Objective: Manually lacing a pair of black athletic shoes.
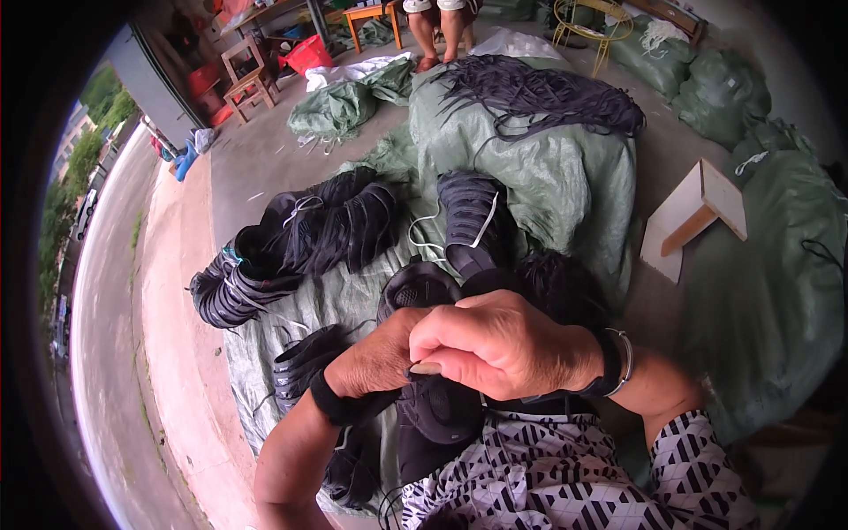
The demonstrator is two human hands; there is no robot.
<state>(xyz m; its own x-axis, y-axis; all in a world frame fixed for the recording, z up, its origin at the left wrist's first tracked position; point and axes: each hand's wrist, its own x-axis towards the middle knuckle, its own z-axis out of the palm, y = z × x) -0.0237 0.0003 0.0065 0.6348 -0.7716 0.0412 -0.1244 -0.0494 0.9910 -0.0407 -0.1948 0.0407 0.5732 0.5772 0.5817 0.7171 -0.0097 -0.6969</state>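
Observation:
Close together in the middle, my left hand [375,353] and my right hand [508,344] meet, the right partly covering the left. Both have their fingers curled in a pinch; what lies between them is hidden, apart from a bit of dark material by the right thumb. Right below them is a black shoe [439,410], in front of my patterned clothing. Another black shoe [419,290] shows just beyond my hands. Farther off stands a stack of nested black shoe parts [471,212] with a white cord [486,221] across it.
Rows of black shoe parts [331,230] lie on a green woven sheet [265,355] at left. A covered green heap [565,177] carries many black laces [548,93]. At right are a small wooden stand [693,216] and green sacks [768,291]. A person's legs [437,31] show at the back.

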